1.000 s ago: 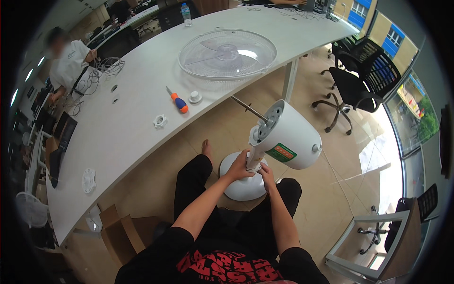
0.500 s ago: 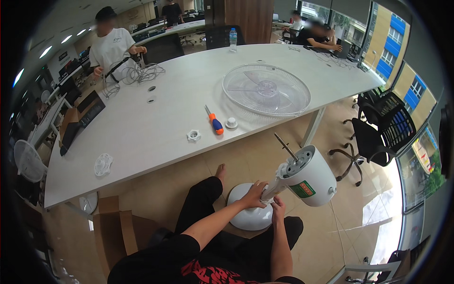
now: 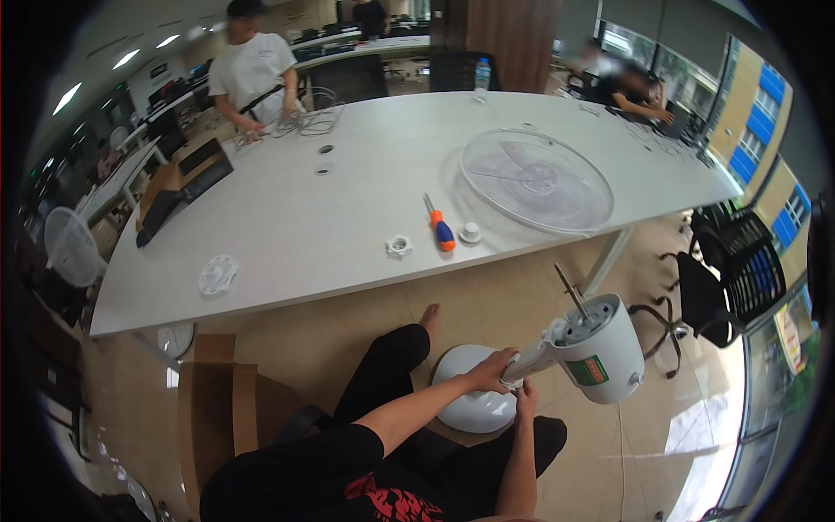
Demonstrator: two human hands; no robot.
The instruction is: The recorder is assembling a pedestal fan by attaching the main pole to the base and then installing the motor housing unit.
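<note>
A white pedestal fan without its grille stands between my legs, its round glossy base point(image 3: 470, 413) on the floor. The motor housing point(image 3: 606, 352) tilts to the right, with a green label and a bare metal shaft point(image 3: 570, 287) pointing up. My left hand point(image 3: 494, 372) is closed around the fan's neck point(image 3: 535, 358), below the housing. Just under it, my right hand point(image 3: 526, 398) has its fingers bent in at the same neck; what its fingertips pinch is hidden.
On the white table point(image 3: 365, 209) lie a clear fan grille with blades point(image 3: 537, 180), an orange-blue screwdriver point(image 3: 442, 230), a white knob point(image 3: 470, 232), a white nut point(image 3: 398, 247) and a white disc point(image 3: 218, 275). An open cardboard box point(image 3: 217, 391) stands left. A person point(image 3: 257, 74) handles cables opposite.
My view has swung left, so the table and the fan appear further right. Both hands stay at the fan's neck. The person opposite has lowered a hand toward the cables.
</note>
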